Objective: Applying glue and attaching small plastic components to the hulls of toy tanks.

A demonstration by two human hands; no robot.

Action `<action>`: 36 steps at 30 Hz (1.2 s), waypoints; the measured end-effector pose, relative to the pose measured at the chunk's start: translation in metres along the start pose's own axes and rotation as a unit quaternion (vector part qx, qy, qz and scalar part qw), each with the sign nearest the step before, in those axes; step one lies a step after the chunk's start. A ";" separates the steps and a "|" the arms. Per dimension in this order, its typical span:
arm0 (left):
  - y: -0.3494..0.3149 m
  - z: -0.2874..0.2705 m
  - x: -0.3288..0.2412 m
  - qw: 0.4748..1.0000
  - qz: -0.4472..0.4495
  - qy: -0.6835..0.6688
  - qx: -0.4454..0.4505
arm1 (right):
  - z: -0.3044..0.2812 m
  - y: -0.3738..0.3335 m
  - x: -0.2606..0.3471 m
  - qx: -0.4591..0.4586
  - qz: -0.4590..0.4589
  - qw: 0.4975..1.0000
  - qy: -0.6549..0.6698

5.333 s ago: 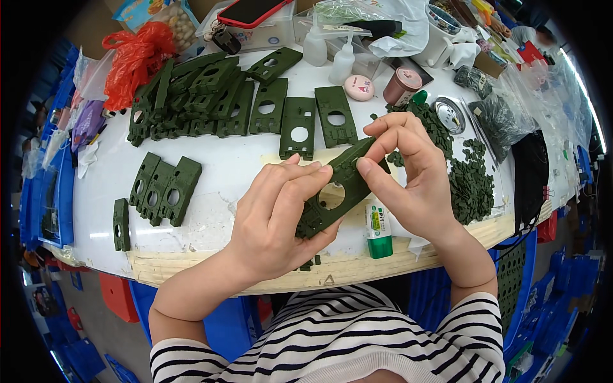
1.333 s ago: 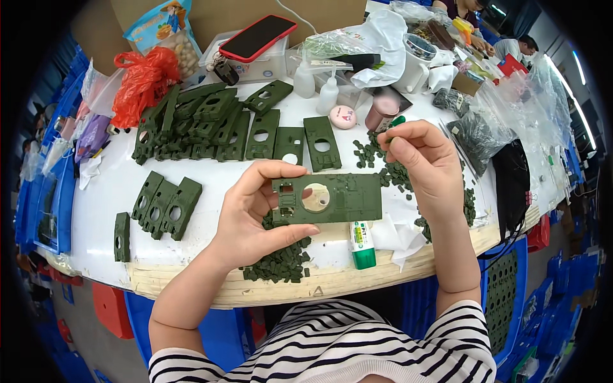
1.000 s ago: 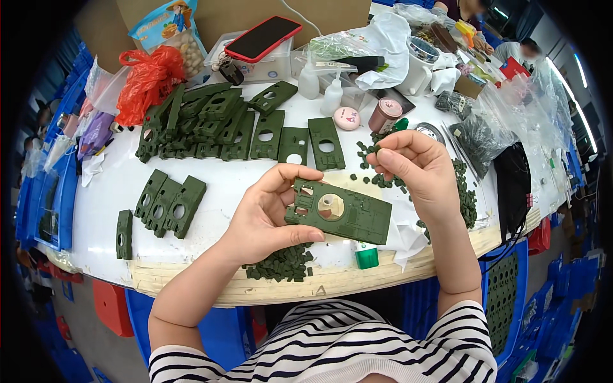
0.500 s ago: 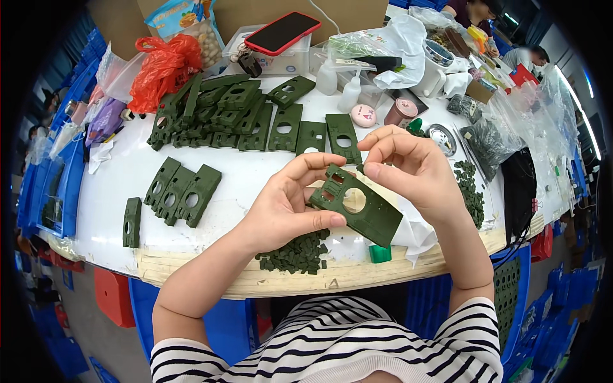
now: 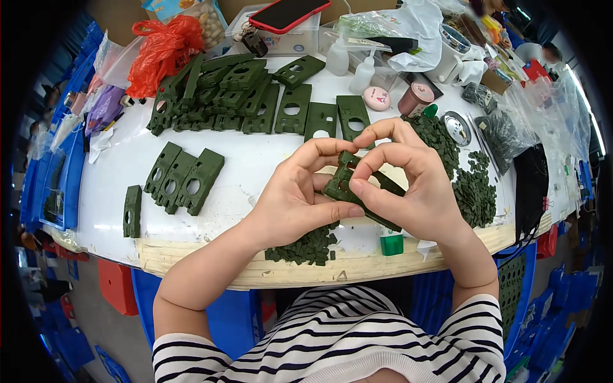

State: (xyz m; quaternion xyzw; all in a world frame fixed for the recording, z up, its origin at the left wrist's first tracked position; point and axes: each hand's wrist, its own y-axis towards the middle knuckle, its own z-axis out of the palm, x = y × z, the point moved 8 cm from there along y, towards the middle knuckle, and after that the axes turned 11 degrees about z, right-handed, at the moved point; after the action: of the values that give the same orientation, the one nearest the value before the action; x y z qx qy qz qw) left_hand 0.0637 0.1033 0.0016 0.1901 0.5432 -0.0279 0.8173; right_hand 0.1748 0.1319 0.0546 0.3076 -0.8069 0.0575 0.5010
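Observation:
A dark green moulded plastic hull part (image 5: 336,186), like the top of a toy tank, is held tilted above the table's near edge. My left hand (image 5: 284,201) grips its left end between thumb and fingers. My right hand (image 5: 418,185) is closed at the part's upper side, thumb and forefinger pinched against it and covering much of it. Whether a small piece is in that pinch is hidden. Below my hands lies a heap of small green pieces (image 5: 305,249). A small green box (image 5: 392,245) stands to its right.
Similar hull parts (image 5: 236,96) are piled at the back, with three more (image 5: 185,182) and a single one (image 5: 131,212) at left. More small pieces (image 5: 476,198) lie at right. Behind are squeeze bottles (image 5: 363,75), a phone (image 5: 288,14) and a red bag (image 5: 165,64).
The hull part has tipped, so its face shows less. My right fingers have moved down and left onto it. The whole view has shifted slightly.

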 end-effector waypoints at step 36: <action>-0.001 0.000 -0.003 0.999 0.036 0.029 0.020 | 0.004 -0.001 0.007 -0.027 -0.037 0.998 -0.038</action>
State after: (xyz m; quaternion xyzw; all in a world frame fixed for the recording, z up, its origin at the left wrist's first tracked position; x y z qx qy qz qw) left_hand 0.0626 0.1020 0.0044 0.2264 0.5589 -0.0034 0.7978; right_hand 0.1701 0.1264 0.0580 0.3254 -0.8147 0.0050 0.4800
